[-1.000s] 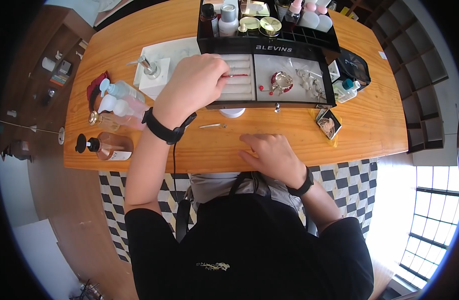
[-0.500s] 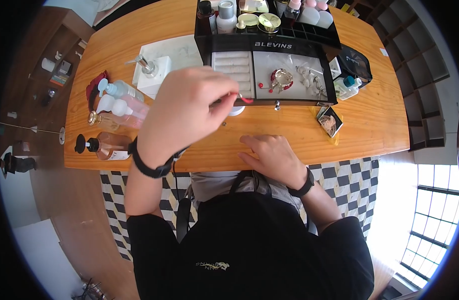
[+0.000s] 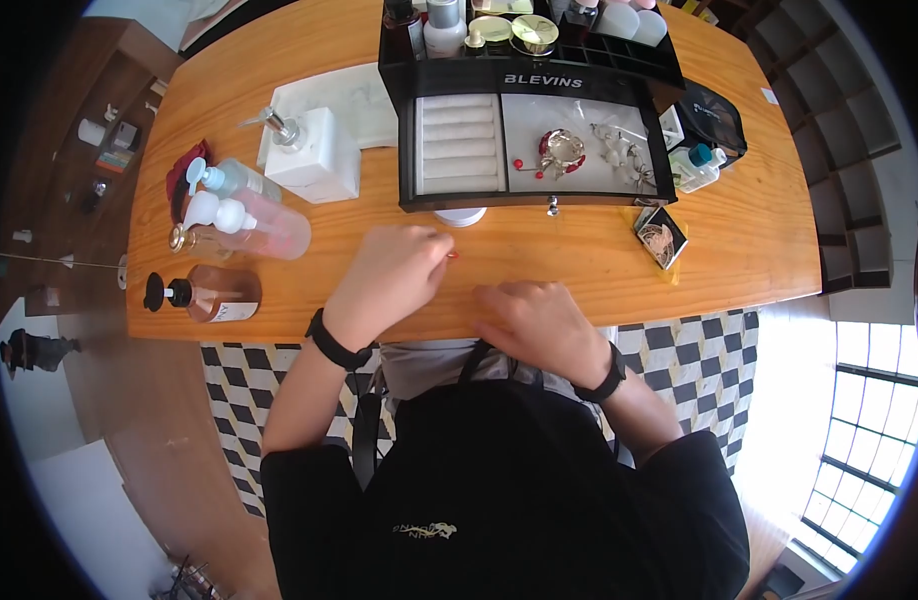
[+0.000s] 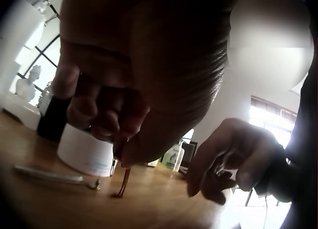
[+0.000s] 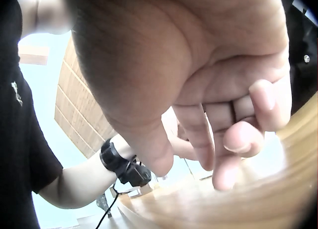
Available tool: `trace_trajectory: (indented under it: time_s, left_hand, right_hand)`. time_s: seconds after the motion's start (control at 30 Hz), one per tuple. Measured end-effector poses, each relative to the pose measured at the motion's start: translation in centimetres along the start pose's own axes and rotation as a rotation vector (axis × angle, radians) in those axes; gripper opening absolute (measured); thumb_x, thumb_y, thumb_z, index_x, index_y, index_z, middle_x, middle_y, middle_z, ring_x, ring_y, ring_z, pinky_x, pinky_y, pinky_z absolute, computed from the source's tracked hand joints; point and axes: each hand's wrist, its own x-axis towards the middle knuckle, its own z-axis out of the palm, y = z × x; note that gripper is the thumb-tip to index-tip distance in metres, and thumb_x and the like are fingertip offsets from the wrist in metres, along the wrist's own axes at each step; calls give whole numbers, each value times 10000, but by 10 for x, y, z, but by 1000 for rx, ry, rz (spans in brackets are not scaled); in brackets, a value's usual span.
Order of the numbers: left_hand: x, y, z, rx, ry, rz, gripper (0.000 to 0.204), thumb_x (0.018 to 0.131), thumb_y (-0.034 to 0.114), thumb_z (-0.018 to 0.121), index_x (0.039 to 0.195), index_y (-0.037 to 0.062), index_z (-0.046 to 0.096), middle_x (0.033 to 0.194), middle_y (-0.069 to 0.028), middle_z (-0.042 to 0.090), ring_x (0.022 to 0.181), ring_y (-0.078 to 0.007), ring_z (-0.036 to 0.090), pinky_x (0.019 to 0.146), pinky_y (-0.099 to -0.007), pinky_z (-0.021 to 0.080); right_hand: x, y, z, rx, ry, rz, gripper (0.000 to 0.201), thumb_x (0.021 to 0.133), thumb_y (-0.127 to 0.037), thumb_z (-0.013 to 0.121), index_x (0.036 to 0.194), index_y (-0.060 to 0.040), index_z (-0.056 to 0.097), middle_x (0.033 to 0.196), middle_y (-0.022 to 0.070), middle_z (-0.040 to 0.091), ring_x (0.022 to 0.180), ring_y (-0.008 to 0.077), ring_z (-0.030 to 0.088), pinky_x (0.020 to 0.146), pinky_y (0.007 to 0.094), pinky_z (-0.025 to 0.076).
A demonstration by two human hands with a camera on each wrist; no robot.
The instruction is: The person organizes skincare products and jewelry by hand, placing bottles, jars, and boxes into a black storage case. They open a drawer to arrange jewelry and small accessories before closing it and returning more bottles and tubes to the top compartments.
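The little red piece [image 4: 125,180] is right in front of the person, just above or touching the table [image 3: 519,240], can't tell which. Left hand [image 3: 384,280] has it pinched between thumb and fingertips. With something this skinny I'd go for a light pinch right at the top, wrist low, so the loose end hangs straight and doesn't twist. I'd want the tail lying on the wood before easing off, otherwise it could flip or roll away. Turning the hand a bit would help too, since the knuckles cover most of it from above.

Looks-wise: thin, red, kinda like a doubled cord, with what might be a silvery bit up by the fingertips. Too dark and blurry to say more.

Going outward, with 12 o'clock straight away from the person: a slim metal stick [image 4: 47,175] lies on the wood close by, and a white round tub [image 3: 461,217] sits near 12. Right hand [image 3: 544,325] is at 4, relaxed with fingers loosely bent, nothing in it. The open drawer [image 3: 479,201] spans 12 to 2, with a red and silver bracelet [image 3: 564,152] in it. Open compact [image 3: 662,240] at 3, pink pump bottle [image 3: 279,230] about 9, white dispenser [image 3: 324,165] at 10.
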Motion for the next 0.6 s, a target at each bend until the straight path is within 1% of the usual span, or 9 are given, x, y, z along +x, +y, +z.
trace_trajectory:
  time_s: [0.1, 0.17, 0.23, 0.3, 0.33, 0.4, 0.43, 0.53, 0.6]
  left_hand:
    - [-10, -22, 8, 118, -49, -73, 66, 907, 118, 743, 913, 52, 736, 828, -139, 713, 813, -396, 703, 717, -512, 546]
    - [-18, -22, 2, 125, -17, -89, 71, 912, 125, 745, 921, 55, 733, 838, -141, 715, 814, -394, 704, 719, -515, 543]
    - [-22, -16, -5, 135, 16, -111, 77, 917, 132, 746, 929, 58, 731, 847, -144, 717, 816, -392, 705, 721, -518, 541]
    - [-22, -7, -11, 129, -68, -185, 108, 923, 155, 761, 976, 62, 743, 899, -147, 741, 822, -391, 712, 730, -511, 545]
    - [-25, -2, -12, 128, -67, -184, 108, 923, 155, 761, 976, 62, 743, 899, -147, 741, 822, -391, 712, 730, -511, 545]
    - [-32, 11, -10, 41, -31, -222, 146, 923, 167, 775, 1018, 58, 756, 934, -150, 759, 831, -390, 718, 723, -489, 551]
    - [-35, 16, -8, 41, -28, -220, 146, 923, 167, 775, 1018, 58, 756, 934, -150, 759, 831, -390, 718, 723, -489, 551]
    - [-43, 27, -2, -95, 21, -217, 176, 915, 172, 789, 1045, 55, 767, 944, -153, 762, 828, -389, 721, 705, -470, 548]
    - [-48, 32, 2, -180, 65, -216, 178, 909, 166, 796, 1040, 49, 767, 894, -154, 745, 781, -373, 712, 672, -454, 535]
  right_hand:
    - [0, -4, -22, 7, -13, -9, 305, 943, -257, 785, 1171, -68, 715, 845, 139, 720, 786, 359, 732, 677, 468, 575]
    - [4, -2, -59, 38, 40, -64, 280, 930, -238, 801, 1131, -53, 738, 888, 137, 743, 783, 337, 738, 681, 434, 577]
    - [13, -3, -94, -90, 142, 28, 276, 914, -230, 821, 1095, -33, 753, 948, 149, 759, 798, 327, 748, 709, 421, 582]
    - [33, 9, -121, -126, 324, 40, 281, 935, -285, 794, 1079, -48, 749, 931, 141, 759, 820, 365, 751, 703, 458, 587]
    - [44, 19, -127, -127, 323, 41, 281, 935, -285, 794, 1079, -48, 749, 931, 141, 759, 820, 365, 751, 703, 458, 587]
    - [64, 37, -135, -387, 445, -8, 287, 916, -290, 803, 1047, -40, 752, 953, 157, 764, 813, 368, 752, 705, 464, 589]
    - [71, 43, -135, -390, 447, -8, 287, 916, -290, 803, 1047, -40, 752, 953, 157, 764, 813, 368, 752, 705, 464, 589]
    - [82, 54, -133, -527, 323, 15, 316, 882, -307, 819, 1025, -34, 752, 930, 176, 768, 822, 373, 755, 711, 467, 596]
    - [84, 54, -131, -546, 226, 56, 336, 842, -305, 828, 1018, -29, 750, 890, 189, 767, 834, 382, 759, 729, 468, 604]
